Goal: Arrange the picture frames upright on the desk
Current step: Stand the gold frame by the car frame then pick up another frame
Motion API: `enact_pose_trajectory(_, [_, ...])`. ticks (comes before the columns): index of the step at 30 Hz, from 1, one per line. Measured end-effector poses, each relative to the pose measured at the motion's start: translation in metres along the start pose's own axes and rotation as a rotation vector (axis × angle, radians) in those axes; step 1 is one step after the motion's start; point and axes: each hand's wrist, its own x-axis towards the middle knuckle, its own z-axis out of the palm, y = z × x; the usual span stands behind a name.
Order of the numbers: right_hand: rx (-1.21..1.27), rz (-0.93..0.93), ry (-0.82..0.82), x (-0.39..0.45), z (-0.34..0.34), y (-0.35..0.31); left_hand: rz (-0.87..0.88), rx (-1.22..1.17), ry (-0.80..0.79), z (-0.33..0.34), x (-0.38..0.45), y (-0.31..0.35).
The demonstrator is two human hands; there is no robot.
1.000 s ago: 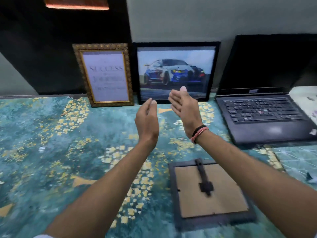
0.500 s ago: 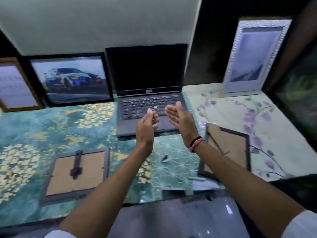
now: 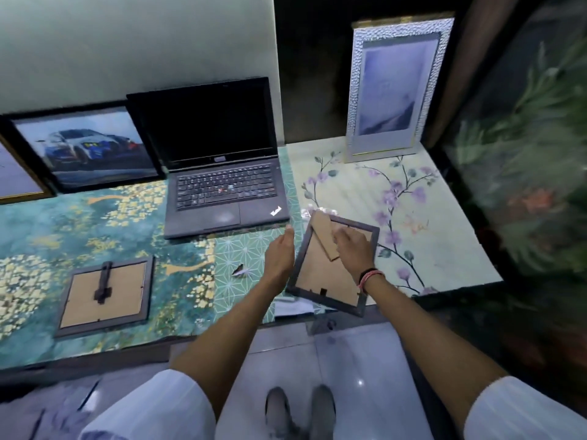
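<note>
Head view: lower middle of the picture, both hands over the near edge of the worktop [image 3: 444, 198].
Target frame: dark frame [image 3: 317, 271] lies face down, cardboard back up, right of centre and just right of the laptop [image 3: 219, 173] — its near corner overhangs the worktop's front edge.
Long axis: runs from lower left to upper right, skewed against the worktop edge.
Right hand: right hand [image 3: 352, 246] rests on the frame's back, fingers pressed on the cardboard stand flap [image 3: 324, 233]; whether they pinch it I cannot tell.
Left hand: left hand [image 3: 279, 252] is flat and empty, fingers straight, just beside the frame's left edge; contact is unclear.
Key relation: the frame lies between the two hands, the right one on it — the left would only need to shift right to grip the rim.
Other frames: second flat frame [image 3: 104, 293] at lower left, well apart; car picture [image 3: 82, 147] and silver frame [image 3: 397, 87] stand upright at the back.
</note>
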Motion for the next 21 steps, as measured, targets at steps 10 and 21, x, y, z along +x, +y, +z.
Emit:
enact_pose_trajectory(10, [-0.694, -0.049, -0.059, 0.014, 0.029, 0.018, -0.117, 0.084, 0.012, 0.025, 0.013, -0.034])
enact_pose_trajectory(21, [-0.619, -0.163, -0.08, 0.036, 0.011, 0.013, 0.205, 0.434, -0.171, -0.022, 0.04, -0.061])
